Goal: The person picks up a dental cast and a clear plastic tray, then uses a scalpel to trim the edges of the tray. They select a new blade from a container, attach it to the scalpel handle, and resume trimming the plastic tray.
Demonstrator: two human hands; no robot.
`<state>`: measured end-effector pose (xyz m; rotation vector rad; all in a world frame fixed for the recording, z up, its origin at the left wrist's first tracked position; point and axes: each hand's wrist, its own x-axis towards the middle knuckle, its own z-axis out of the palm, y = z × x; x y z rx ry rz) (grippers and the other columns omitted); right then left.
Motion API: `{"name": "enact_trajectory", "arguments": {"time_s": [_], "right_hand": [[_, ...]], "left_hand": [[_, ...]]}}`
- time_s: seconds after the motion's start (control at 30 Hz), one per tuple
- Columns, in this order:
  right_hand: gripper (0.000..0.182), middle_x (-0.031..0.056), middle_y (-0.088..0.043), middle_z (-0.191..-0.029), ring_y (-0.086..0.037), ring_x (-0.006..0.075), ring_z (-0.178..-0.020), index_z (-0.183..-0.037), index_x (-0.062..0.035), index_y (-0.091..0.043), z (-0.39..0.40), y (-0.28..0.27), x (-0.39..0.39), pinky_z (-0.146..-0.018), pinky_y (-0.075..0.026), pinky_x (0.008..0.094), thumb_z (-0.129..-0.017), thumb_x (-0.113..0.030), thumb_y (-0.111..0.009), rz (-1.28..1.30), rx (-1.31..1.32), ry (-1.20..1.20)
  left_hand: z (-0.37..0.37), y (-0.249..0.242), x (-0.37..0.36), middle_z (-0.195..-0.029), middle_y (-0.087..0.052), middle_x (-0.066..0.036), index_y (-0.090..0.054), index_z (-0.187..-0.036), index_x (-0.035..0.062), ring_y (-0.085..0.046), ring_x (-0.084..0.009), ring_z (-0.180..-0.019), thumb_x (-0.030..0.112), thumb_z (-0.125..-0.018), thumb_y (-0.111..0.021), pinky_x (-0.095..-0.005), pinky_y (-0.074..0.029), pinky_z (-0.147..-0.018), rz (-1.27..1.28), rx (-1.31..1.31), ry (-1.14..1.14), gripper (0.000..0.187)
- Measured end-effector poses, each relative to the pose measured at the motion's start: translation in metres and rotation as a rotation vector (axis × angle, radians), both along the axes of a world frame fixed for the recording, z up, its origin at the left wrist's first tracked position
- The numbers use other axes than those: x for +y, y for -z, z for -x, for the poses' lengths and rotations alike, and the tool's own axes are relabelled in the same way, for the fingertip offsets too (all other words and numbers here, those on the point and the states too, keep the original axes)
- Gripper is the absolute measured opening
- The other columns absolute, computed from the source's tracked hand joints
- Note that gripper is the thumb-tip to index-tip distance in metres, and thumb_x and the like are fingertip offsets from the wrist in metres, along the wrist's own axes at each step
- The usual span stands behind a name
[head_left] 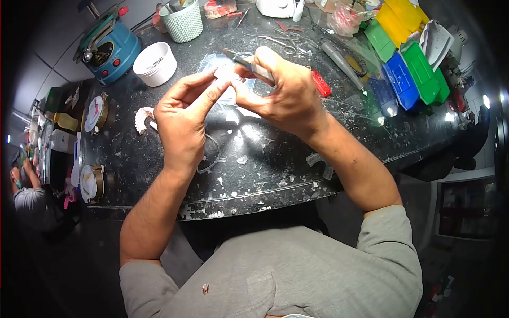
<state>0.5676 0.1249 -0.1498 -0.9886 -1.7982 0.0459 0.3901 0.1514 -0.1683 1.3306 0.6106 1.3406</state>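
Note:
My left hand [183, 108] pinches a small whitish piece [227, 72] between thumb and fingertips, over the middle of the worktable. Wrapped in the fingers of my right hand [286, 87] is a slim dark-handled tool [243, 59], slanting across above that piece. The right thumb comes up close against the left fingertips, and glare washes out the detail there. Beneath both hands lies a clear bluish plastic sheet [209, 61]. A pale horseshoe-shaped dental model [143, 120] rests just left of my left hand, and a thin clear curved strip [216, 159] lies by its wrist.
White scraps dot the black worktable [254, 193]. A white tub [155, 64] and a blue machine [110, 50] stand at left. Scissors [289, 49], a grey handpiece [339, 62], a red object [321, 84] and coloured bins [419, 74] lie to the right. Another person [29, 196] is far left.

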Motion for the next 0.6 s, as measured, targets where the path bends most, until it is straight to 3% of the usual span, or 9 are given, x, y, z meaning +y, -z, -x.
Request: {"name": "enact_trajectory", "arguments": {"time_s": [0.07,0.17,0.2,0.23,0.3,0.37,0.43,0.53,0.6], "right_hand": [[0.029,0.0158,-0.065,-0.077,-0.069,0.0299,-0.072,-0.092,-0.0013,-0.056,-0.002,-0.001,0.001,-0.062,-0.055,0.0352,-0.076,-0.016,-0.076,-0.020,-0.053,0.032],[0.023,0.0123,-0.067,-0.078,-0.070,0.0204,-0.073,-0.088,0.0002,-0.057,-0.013,0.001,0.010,-0.063,-0.056,0.0311,-0.077,-0.009,-0.075,-0.023,0.037,0.050],[0.019,0.0090,-0.069,-0.082,-0.069,0.0141,-0.077,-0.089,0.0001,-0.060,-0.017,-0.002,0.010,-0.065,-0.057,0.0280,-0.079,-0.006,-0.075,0.061,0.203,0.047],[0.016,0.0084,-0.070,-0.087,-0.069,0.0130,-0.081,-0.088,-0.0016,-0.060,-0.021,-0.003,0.013,-0.070,-0.057,0.0265,-0.081,-0.004,-0.075,0.051,0.405,-0.022],[0.018,0.0098,-0.070,-0.089,-0.069,0.0140,-0.085,-0.087,-0.0018,-0.059,-0.034,-0.008,0.012,-0.078,-0.056,0.0258,-0.081,-0.004,-0.075,0.062,0.390,-0.090],[0.020,0.0102,-0.070,-0.089,-0.069,0.0143,-0.086,-0.085,-0.0025,-0.056,-0.033,-0.009,0.010,-0.079,-0.056,0.0262,-0.081,-0.003,-0.076,0.049,0.387,-0.131],[0.029,0.0115,-0.069,-0.091,-0.068,0.0139,-0.087,-0.078,-0.0064,-0.047,-0.020,-0.013,0.000,-0.078,-0.056,0.0267,-0.080,-0.002,-0.076,0.100,0.398,-0.177],[0.031,0.0115,-0.068,-0.093,-0.066,0.0118,-0.082,-0.077,-0.0068,-0.045,-0.009,-0.006,-0.005,-0.070,-0.055,0.0246,-0.081,-0.004,-0.076,0.197,0.458,-0.226],[0.027,0.0091,-0.067,-0.090,-0.064,0.0071,-0.076,-0.080,-0.0047,-0.048,-0.001,-0.007,-0.013,-0.063,-0.052,0.0201,-0.082,-0.003,-0.075,0.271,0.508,-0.288]], "left_hand": [[0.000,0.000,0.000,-0.102,-0.070,-0.015,-0.063,-0.111,-0.0078,-0.068,-0.0207,-0.095,-0.001,-0.088,-0.066,-0.0330,-0.054,-0.090,-0.001,0.024,-0.018,0.024],[0.001,0.003,0.003,-0.102,-0.069,-0.016,-0.062,-0.111,-0.0080,-0.068,-0.0212,-0.095,-0.001,-0.089,-0.065,-0.0329,-0.054,-0.090,0.023,-0.015,-0.009,0.024],[0.004,0.004,0.005,-0.103,-0.069,-0.016,-0.062,-0.111,-0.0080,-0.068,-0.0210,-0.096,-0.001,-0.089,-0.064,-0.0329,-0.054,-0.090,0.028,-0.027,-0.041,0.023],[0.007,0.003,0.006,-0.103,-0.069,-0.016,-0.062,-0.112,-0.0080,-0.068,-0.0208,-0.097,-0.001,-0.090,-0.063,-0.0329,-0.054,-0.090,0.033,-0.042,-0.070,0.023],[0.012,-0.006,0.005,-0.103,-0.069,-0.013,-0.064,-0.113,-0.0043,-0.066,-0.0177,-0.097,0.001,-0.091,-0.063,-0.0298,-0.052,-0.089,-0.148,0.170,-0.128,0.023],[0.016,-0.009,0.007,-0.102,-0.070,-0.011,-0.066,-0.112,-0.0007,-0.066,-0.0163,-0.096,0.003,-0.087,-0.067,-0.0296,-0.049,-0.090,-0.398,0.629,-0.273,0.026],[0.015,-0.006,0.006,-0.106,-0.070,-0.011,-0.066,-0.117,0.0022,-0.062,-0.0175,-0.103,0.009,-0.084,-0.070,-0.0330,-0.044,-0.096,-0.432,0.810,-0.250,0.034],[0.007,-0.010,-0.001,-0.107,-0.068,-0.014,-0.065,-0.117,0.0008,-0.064,-0.0247,-0.101,0.011,-0.083,-0.072,-0.0345,-0.047,-0.090,-0.625,0.678,-0.319,0.036],[0.006,-0.012,-0.009,-0.113,-0.066,-0.015,-0.062,-0.121,-0.0012,-0.063,-0.0231,-0.102,0.010,-0.084,-0.073,-0.0344,-0.048,-0.092,-0.529,0.337,-0.110,0.041]]}}
